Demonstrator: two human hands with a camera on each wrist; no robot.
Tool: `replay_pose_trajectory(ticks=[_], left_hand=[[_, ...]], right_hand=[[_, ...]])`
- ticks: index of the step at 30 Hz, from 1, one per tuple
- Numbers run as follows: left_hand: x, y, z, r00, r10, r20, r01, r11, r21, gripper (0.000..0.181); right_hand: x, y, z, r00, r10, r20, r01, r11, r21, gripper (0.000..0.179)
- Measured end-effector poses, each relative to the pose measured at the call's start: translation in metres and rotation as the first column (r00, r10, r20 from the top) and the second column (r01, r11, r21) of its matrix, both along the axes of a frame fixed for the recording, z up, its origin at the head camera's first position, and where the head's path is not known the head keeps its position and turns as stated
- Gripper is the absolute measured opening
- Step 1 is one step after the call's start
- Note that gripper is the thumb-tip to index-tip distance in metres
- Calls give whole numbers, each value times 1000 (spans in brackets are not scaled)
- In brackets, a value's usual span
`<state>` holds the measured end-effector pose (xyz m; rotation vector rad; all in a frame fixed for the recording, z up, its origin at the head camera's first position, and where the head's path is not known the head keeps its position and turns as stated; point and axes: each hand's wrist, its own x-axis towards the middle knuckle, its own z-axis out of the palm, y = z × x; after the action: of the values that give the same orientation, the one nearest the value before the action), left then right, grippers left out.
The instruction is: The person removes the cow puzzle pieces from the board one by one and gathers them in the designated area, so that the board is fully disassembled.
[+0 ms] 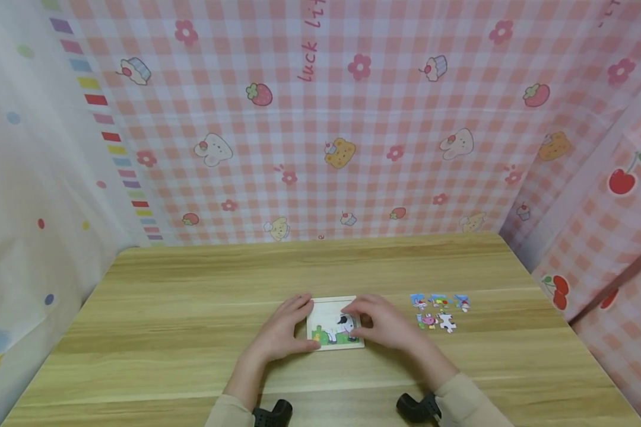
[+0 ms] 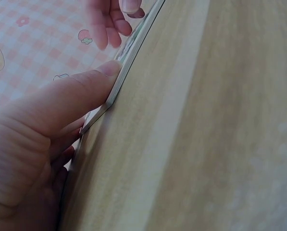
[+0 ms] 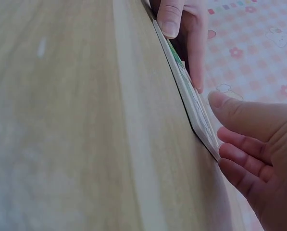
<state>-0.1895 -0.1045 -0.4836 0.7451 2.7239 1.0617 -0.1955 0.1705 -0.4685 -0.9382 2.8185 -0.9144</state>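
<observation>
A small wooden puzzle tray (image 1: 327,308) lies on the table, partly filled with joined pieces showing a black-and-white cow (image 1: 343,327) on green grass. Bare wood shows in its upper left. My left hand (image 1: 283,331) grips the tray's left side, thumb on the near edge and fingers at the far left corner; its thumb presses the rim in the left wrist view. Over the tray's right side is my right hand (image 1: 387,323). In the right wrist view its thumb (image 3: 244,115) stands clear of the tray while the fingers are at the right edge. I see nothing between them.
Several loose puzzle pieces (image 1: 427,321) lie in two rows to the right of the tray, one of them mostly white (image 1: 447,322). The wooden table (image 1: 192,308) reaches back to a pink checked cloth (image 1: 310,130). Cloths also hang at both sides.
</observation>
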Motion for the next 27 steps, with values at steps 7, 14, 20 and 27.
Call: replay_pose_trajectory(ticks=[7,14,20,27], left_hand=[[-1,0,-1,1000,-2,-2,2,1000,-3,90],[0,0,0,1000,-1,-2,1,1000,-10,90],[0,1,0,1000,-1,4,1,1000,-6,90],[0,0,0,1000,-5,-6,4,1000,-5,90]], right_hand=[[-3,-4,-2,1000,-3,22,2,1000,14,35],[-8,-5,-3,999,7,34,-7,1000,10,36],[-10,-7,-2,998,-11,67,10,1000,28,35],[-10,-10,1,994,-31,102,28,999,36,33]])
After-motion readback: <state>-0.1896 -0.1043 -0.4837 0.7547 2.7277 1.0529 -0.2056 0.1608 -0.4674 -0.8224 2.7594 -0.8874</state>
